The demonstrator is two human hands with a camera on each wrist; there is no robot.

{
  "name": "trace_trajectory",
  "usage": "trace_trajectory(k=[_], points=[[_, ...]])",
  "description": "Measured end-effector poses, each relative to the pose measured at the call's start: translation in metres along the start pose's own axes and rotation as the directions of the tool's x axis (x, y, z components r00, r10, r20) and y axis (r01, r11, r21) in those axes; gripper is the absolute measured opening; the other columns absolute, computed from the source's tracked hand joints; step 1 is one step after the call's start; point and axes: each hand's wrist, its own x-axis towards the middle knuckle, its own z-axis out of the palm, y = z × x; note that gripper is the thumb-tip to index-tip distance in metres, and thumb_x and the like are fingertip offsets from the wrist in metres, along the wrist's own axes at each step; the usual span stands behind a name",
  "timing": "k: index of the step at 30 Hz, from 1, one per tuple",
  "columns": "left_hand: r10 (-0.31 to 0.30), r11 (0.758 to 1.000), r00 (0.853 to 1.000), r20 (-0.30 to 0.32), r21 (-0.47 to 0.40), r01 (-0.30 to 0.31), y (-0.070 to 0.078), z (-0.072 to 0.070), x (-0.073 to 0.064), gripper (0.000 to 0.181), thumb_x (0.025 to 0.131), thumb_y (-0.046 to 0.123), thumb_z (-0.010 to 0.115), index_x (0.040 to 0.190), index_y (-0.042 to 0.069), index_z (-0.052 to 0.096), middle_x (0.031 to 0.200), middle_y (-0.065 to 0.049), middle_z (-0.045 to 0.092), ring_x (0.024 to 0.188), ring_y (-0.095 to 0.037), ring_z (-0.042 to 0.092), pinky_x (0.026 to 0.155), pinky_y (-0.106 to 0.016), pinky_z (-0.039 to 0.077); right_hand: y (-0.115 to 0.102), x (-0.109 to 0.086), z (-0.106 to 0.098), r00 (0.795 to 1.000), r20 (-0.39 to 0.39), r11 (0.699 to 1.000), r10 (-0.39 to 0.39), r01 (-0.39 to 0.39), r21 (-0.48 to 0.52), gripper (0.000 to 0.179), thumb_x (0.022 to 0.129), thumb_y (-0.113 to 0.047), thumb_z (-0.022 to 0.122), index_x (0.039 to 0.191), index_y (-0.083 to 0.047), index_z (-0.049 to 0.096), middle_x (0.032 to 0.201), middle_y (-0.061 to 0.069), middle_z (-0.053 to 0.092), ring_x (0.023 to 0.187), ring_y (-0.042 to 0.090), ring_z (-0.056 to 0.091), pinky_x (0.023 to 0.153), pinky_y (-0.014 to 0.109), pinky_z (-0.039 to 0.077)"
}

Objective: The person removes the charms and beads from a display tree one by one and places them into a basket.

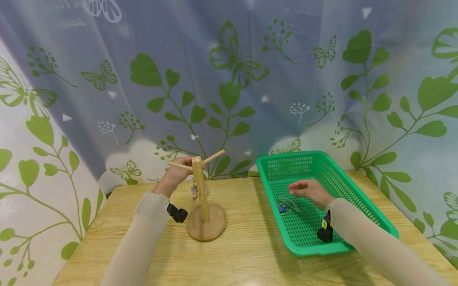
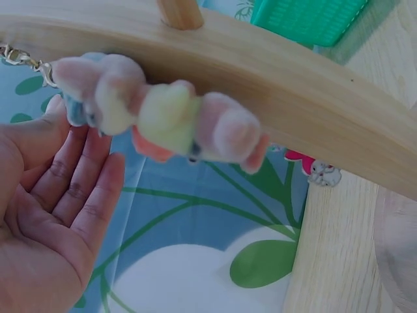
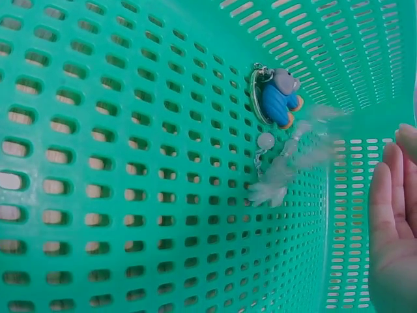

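My left hand [image 1: 179, 171] is at the upper part of a wooden stand [image 1: 200, 186], partly behind its post. In the left wrist view, its fingers reach loosely beside the head of a soft pink and yellow animal keychain [image 2: 169, 111], whose metal clasp [image 2: 49, 73] shows above the thumb. My right hand [image 1: 311, 191] hovers inside a green basket [image 1: 266, 178], fingers extended and nothing visible in them. Below it, a blurred, clear whitish keychain [image 3: 287, 163] lies near a blue and grey animal keychain [image 3: 277, 101] with a ring.
The stand has slanting pegs [image 1: 214, 157] and a round base [image 1: 206, 234]. Another pink and white charm [image 2: 322, 173] hangs behind the post. A patterned curtain [image 1: 229, 99] rises behind the wooden table [image 1: 243, 254].
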Motion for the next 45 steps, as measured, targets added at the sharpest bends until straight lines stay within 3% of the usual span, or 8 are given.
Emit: trace_trajectory(k=[6,12,17,22,27,30,41,45], points=[[-0.006,1.000,1.000,-0.016,0.016,0.006,-0.002,-0.003,-0.003,0.029,0.093,0.008,0.058,0.118,-0.006,0.061,0.102,-0.010,0.068,0.106,-0.029,0.057,0.098,-0.045,0.044,0.000,0.001,-0.002,1.000,0.006,1.000,0.009,-0.009,0.025,0.047,0.091,-0.020,0.064,0.126,0.009,0.053,0.125,0.025,0.056,0.113,0.035,0.054,0.098,0.052,0.041],[-0.001,1.000,0.999,-0.054,0.015,0.001,-0.006,-0.007,-0.008,0.031,0.091,0.002,0.056,0.120,-0.009,0.058,0.097,-0.006,0.065,0.091,-0.013,0.058,0.095,-0.042,0.046,-0.009,0.004,-0.006,1.000,0.002,0.994,0.022,-0.022,0.111,0.049,0.091,-0.023,0.065,0.127,0.006,0.053,0.132,0.025,0.049,0.120,0.034,0.050,0.102,0.051,0.038],[0.003,1.000,0.997,-0.078,-0.025,-0.005,-0.007,-0.009,-0.013,0.032,0.091,0.003,0.058,0.120,-0.010,0.057,0.093,0.000,0.063,0.085,-0.006,0.056,0.093,-0.040,0.047,-0.021,0.007,-0.012,1.000,-0.025,0.978,0.012,-0.007,0.209,0.047,0.089,-0.020,0.066,0.127,0.005,0.053,0.127,0.014,0.055,0.115,0.020,0.056,0.105,0.046,0.037],[-0.011,0.997,0.993,-0.114,-0.082,0.001,-0.009,-0.008,-0.019,0.033,0.092,0.005,0.059,0.121,-0.009,0.056,0.094,0.002,0.063,0.086,-0.005,0.058,0.094,-0.040,0.047,-0.034,0.006,-0.016,0.999,-0.037,0.951,-0.014,0.024,0.310,0.034,0.089,-0.015,0.066,0.120,-0.001,0.059,0.114,-0.004,0.061,0.101,0.003,0.060,0.097,0.029,0.045],[-0.011,0.995,0.986,-0.167,-0.101,-0.006,-0.013,-0.006,-0.022,0.032,0.092,0.005,0.059,0.120,-0.008,0.057,0.091,0.004,0.062,0.085,-0.006,0.058,0.090,-0.034,0.049,-0.043,0.006,-0.017,0.999,-0.038,0.916,-0.010,0.024,0.399,0.017,0.089,-0.012,0.066,0.106,-0.013,0.067,0.107,-0.008,0.063,0.101,0.004,0.061,0.093,0.023,0.047],[-0.010,0.994,0.979,-0.202,-0.108,-0.012,-0.015,-0.005,-0.023,0.031,0.091,0.007,0.061,0.118,-0.008,0.059,0.089,0.005,0.064,0.084,-0.006,0.059,0.087,-0.031,0.050,-0.046,0.005,-0.016,0.999,-0.030,0.914,-0.017,0.028,0.405,0.016,0.089,-0.012,0.066,0.106,-0.014,0.066,0.110,-0.007,0.061,0.102,0.005,0.060,0.093,0.023,0.047],[-0.039,0.989,0.943,-0.332,-0.149,-0.012,-0.017,0.003,-0.029,0.024,0.089,0.000,0.062,0.113,-0.006,0.064,0.106,-0.008,0.063,0.086,-0.005,0.059,0.083,-0.023,0.050,-0.064,0.001,0.001,0.999,-0.013,0.964,-0.034,0.036,0.262,0.038,0.090,-0.021,0.066,0.122,-0.002,0.058,0.122,0.003,0.056,0.109,0.011,0.058,0.096,0.028,0.046],[-0.040,0.985,0.927,-0.372,-0.170,-0.026,-0.016,0.007,-0.030,0.023,0.090,0.001,0.062,0.111,-0.007,0.064,0.095,0.000,0.065,0.081,-0.002,0.059,0.079,-0.021,0.051,-0.070,0.000,0.010,0.999,-0.002,0.968,-0.039,0.038,0.249,0.035,0.089,-0.022,0.067,0.119,-0.003,0.061,0.119,0.002,0.060,0.108,0.013,0.059,0.097,0.032,0.045]])
